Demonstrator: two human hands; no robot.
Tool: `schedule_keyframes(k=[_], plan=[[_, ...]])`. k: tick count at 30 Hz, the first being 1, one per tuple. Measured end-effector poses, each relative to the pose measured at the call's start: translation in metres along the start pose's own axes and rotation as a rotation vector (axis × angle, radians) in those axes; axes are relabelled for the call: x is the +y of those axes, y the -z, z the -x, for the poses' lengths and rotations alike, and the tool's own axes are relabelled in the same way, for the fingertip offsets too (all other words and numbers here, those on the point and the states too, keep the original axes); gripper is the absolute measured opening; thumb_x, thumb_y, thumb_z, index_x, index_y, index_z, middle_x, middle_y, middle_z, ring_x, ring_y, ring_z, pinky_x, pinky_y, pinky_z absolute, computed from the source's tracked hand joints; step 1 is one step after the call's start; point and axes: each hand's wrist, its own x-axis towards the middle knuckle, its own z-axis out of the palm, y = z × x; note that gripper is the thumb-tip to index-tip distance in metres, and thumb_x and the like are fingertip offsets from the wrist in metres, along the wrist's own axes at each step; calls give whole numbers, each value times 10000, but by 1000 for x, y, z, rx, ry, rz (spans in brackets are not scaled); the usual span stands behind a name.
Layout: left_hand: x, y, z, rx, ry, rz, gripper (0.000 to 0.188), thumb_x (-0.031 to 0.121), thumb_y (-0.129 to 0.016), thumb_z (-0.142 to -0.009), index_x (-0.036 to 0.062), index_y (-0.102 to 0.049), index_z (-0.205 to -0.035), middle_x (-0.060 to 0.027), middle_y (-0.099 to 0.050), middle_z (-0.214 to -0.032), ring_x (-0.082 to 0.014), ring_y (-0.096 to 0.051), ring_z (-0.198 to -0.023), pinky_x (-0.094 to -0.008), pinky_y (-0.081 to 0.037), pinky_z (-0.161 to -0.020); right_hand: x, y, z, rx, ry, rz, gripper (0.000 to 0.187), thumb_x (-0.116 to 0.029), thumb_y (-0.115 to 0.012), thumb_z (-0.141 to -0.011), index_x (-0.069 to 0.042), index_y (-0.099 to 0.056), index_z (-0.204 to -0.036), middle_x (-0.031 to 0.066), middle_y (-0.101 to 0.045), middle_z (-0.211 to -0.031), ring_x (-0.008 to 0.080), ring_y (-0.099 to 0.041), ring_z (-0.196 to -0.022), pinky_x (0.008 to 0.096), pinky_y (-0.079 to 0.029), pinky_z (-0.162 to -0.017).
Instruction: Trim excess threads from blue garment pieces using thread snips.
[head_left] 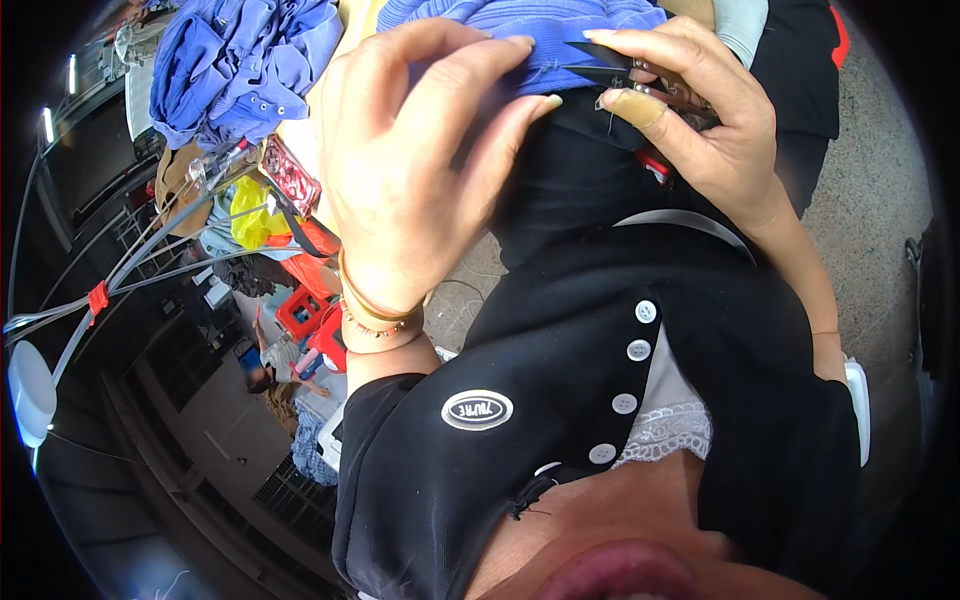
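A blue ribbed garment [545, 65] lies over my lap at the top of the view, with loose pale threads near its lower edge. My left hand [405, 170] hovers over it with curled fingers. A gap separates thumb and index finger, and no held thing shows between them. In my right hand [725, 115] are small dark thread snips [605, 75]. Their two blades stand apart and point left toward the threads, close to my left fingertips. A tan covering wraps my right thumb.
More blue garments [245, 65] are heaped at the upper left. Near them are a red patterned case [290, 175], a yellow bag [255, 215] and metal rods [125, 275] tied with red. Red crates [303, 312] stand farther off, where another person [280, 365] is. Speckled floor [880, 190] shows at right.
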Motion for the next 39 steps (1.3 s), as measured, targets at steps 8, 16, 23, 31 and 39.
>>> schedule_keyframes(k=[8, 16, 23, 31, 39], plan=[[0, -7, -1, 120, -65, 0, 170, 5, -807, -775, 54, -763, -932, -65, -690, -934, -177, -644, -901, -267, -494, -787, -2, -4, -1, 32, -21, -29, 412, -1, -786, -806, -26, -694, -1207, 4, -565, -897, 44, -489, -742, 171, -346, -589], [-13, -16, 2, 221, -96, 100, 138, 23, -751, -800, 76, -685, -910, -53, -675, -934, -255, -604, -842, -346, -442, -786, -5, -4, 0, 31, 3, -5, 423, 0, -789, -798, -35, -697, -1209, 1, -557, -876, 41, -476, -719, 179, -332, -573], [-9, -16, 4, 224, -53, 114, 205, 100, -789, -798, 60, -672, -962, -76, -674, -953, -265, -614, -857, -356, -447, -789, -5, -11, -1, 62, 25, -51, 421, 1, -781, -807, -41, -692, -1216, 6, -553, -882, 34, -465, -706, 176, -314, -553], [0, -10, 4, 147, -46, 16, 231, 36, -838, -758, 44, -744, -969, -86, -676, -961, -202, -649, -921, -289, -514, -811, -6, -16, 1, 66, -23, -45, 423, -19, -782, -816, -44, -688, -1228, 7, -540, -873, 41, -437, -678, 186, -311, -548], [-1, -11, 6, 160, -50, 24, 227, 13, -838, -748, 39, -748, -955, -83, -672, -955, -169, -656, -884, -262, -531, -780, -9, -16, 1, 62, -46, -55, 417, -45, -783, -826, -34, -685, -1231, 8, -534, -866, 59, -455, -707, 197, -338, -573]])
